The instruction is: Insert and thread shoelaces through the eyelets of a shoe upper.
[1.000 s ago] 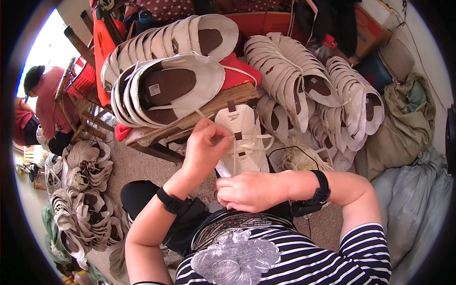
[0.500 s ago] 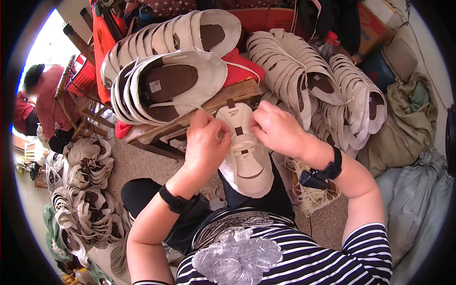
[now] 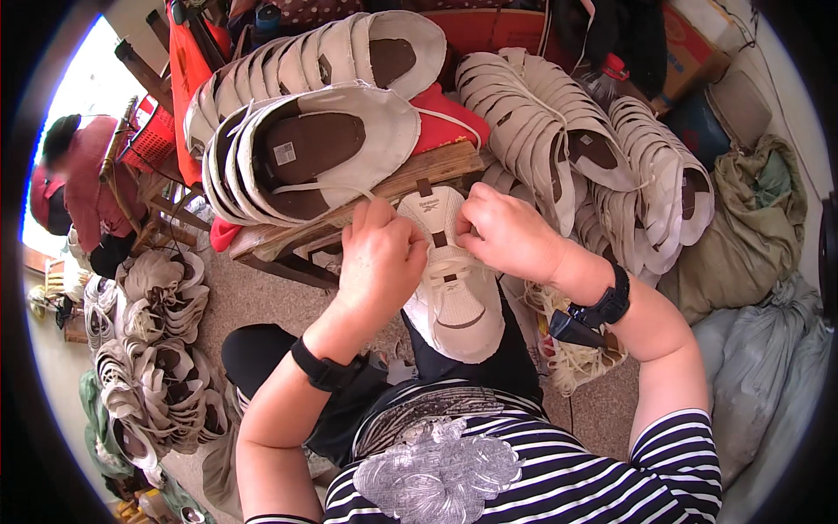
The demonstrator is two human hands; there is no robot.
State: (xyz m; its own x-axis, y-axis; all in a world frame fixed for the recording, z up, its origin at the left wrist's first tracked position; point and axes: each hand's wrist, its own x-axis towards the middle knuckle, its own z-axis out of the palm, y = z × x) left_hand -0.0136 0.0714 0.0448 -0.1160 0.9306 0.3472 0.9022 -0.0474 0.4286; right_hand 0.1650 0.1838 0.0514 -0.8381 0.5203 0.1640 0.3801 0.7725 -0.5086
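A cream shoe upper (image 3: 456,301) with dark brown tabs hangs over my lap, its toe toward me and its tongue (image 3: 430,205) pointing away. My left hand (image 3: 381,249) is closed in a pinch at the left side of its lacing area. At the opposite side, the bent fingers of my right hand (image 3: 502,229) pinch its edge. A pale lace (image 3: 327,186) trails from near my left knuckles across the opening of a stacked shoe upper (image 3: 384,131). Another lace crosses the instep between my hands. My fingertips partly hide what they grip.
A wooden bench (image 3: 415,175) ahead carries nested shoe uppers and red cloth. More stacks (image 3: 524,122) stand to its right, near sacks (image 3: 742,236). Piles of uppers (image 3: 166,375) lie on the floor at left. Farther left sits another person (image 3: 92,179). Loose laces (image 3: 576,358) bunch beside my right leg.
Both hands have shifted only slightly around the shoe upper, and my left fingers have curled a little more. The other person at far left has leaned lower.
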